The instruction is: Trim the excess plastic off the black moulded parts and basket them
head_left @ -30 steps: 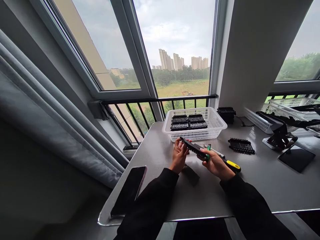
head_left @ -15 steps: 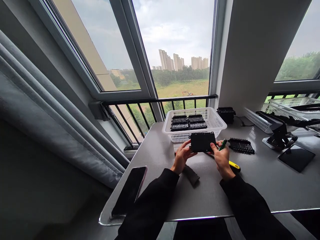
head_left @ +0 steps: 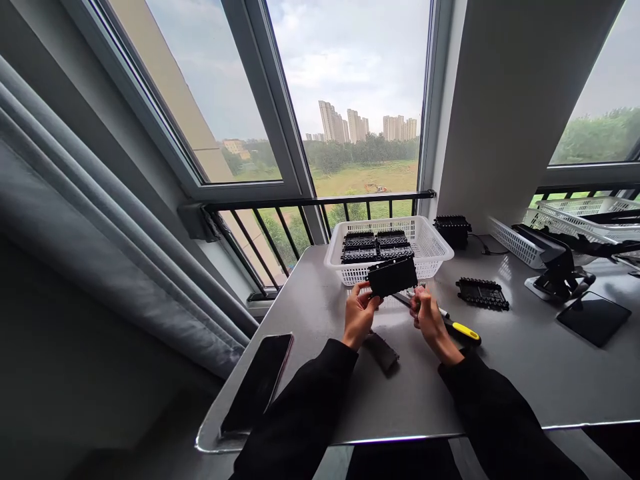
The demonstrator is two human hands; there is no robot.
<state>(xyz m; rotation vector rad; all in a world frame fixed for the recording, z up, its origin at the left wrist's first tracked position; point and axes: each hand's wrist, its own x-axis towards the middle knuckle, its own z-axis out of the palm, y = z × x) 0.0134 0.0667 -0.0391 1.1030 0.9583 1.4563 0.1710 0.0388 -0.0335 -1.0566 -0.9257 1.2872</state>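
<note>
My left hand (head_left: 359, 313) grips a flat black plastic plate (head_left: 393, 277) by its left side, thumb in front. The plate is raised and tilted, with small teeth along its edges. My right hand (head_left: 425, 310) is curled into a fist at the plate's lower right corner. The small green tool that showed in it earlier is now hidden by the fingers. Below the hands lies a tool with a yellow and black handle (head_left: 465, 331), its long narrow end pointing up-left. A dark grey block (head_left: 383, 352) rests on the table nearer me.
A white plastic basket (head_left: 435, 257) holds several black plastic parts (head_left: 377, 245). Another black part (head_left: 483, 293) lies right of my hands, with a black stack (head_left: 451, 231) behind. A phone (head_left: 257, 383) lies left. A black stand (head_left: 560, 260) and dark tablet (head_left: 594, 318) are at right.
The plate has shifted left and tilted, right side up. My right hand has let go of its face and closed into a fist by its lower corner. The green tool went out of sight.
</note>
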